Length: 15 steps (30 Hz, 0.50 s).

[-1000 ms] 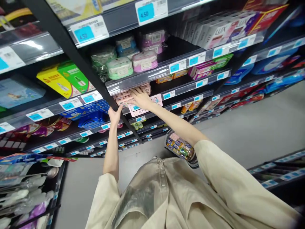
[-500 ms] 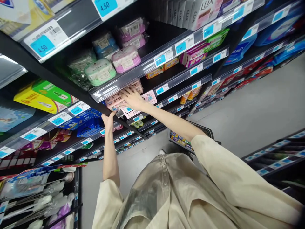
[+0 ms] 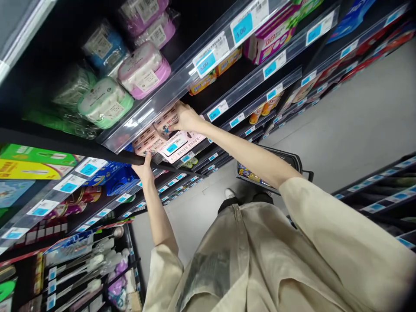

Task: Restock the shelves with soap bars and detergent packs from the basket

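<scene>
On shelf: right hand (image 3: 186,118) now gripping pink box (image 3: 166,122); left hand (image 3: 144,168) still clutching black upright (image 3: 97,149).

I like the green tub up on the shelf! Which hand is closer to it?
Left, though only just. The left hand grips the black shelf post below the green tub. The right hand is off to its right, on pink packs one shelf down.

Pink printed packs (image 3: 156,132) lie flat in a row on the shelf (image 3: 182,151), under the clear rail.
</scene>
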### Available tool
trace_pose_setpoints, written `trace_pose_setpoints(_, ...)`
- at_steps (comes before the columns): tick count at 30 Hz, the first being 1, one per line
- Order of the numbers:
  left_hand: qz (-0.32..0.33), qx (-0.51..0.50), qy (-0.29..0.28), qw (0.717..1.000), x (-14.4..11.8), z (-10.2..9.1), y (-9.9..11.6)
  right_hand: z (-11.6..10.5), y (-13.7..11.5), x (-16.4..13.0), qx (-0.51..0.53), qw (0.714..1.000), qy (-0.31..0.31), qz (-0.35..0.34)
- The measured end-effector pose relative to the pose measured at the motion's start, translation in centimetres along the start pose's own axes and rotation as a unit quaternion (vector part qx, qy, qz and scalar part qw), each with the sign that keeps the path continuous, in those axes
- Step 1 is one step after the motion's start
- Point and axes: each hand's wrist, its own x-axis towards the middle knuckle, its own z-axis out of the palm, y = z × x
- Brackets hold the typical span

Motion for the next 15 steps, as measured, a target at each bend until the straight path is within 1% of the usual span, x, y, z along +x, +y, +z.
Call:
trace_pose_setpoints(3, -0.002, -0.003, 0.025, 1.0, -0.1, 0.5, -0.2, 1.0, 0.8, 0.7, -0.003, 1.0, -0.005, -0.016)
trace_pose_setpoints(6, -0.002, -0.009, 0.05, 0.999, -0.3, 1.0, -0.3, 1.2, 0.9, 0.5, 0.008, 1.0, -0.002, -0.024)
trace_pose_setpoints(11, -0.004, -0.01, 0.092, 0.996, -0.5, 1.7, -0.3, 0.6, -0.3, 0.2, 0.027, 1.0, -0.013, 0.002)
trace_pose_setpoints(15, 0.008, 0.041, 0.1, 0.994, -0.3, 1.8, -0.5, 0.8, -1.4, 0.5, 0.05, 0.999, -0.011, 0.007)
